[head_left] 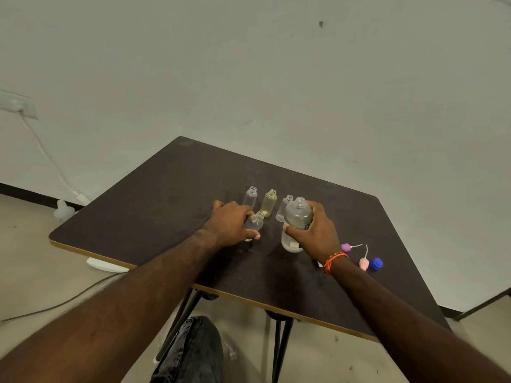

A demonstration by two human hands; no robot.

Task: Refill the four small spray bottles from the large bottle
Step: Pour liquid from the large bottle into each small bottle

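On the dark table point(154, 205) stand uncapped small bottles. My left hand point(226, 223) grips a clear purplish small bottle point(256, 221), upright near the middle. Behind it stand a clear bottle point(250, 196), a yellowish bottle point(268, 203) and another clear bottle point(284, 208). My right hand point(315, 230) is wrapped around the large frosted bottle point(297, 217), which is open at the top and stands on the table, holding a little liquid at its base.
Spray caps lie at the right of the table: a purple cap point(346, 247), a pink cap point(364, 263) and a blue cap point(376, 264). A white cable point(49, 158) runs down the wall at left. My knee point(193, 352) is under the front edge.
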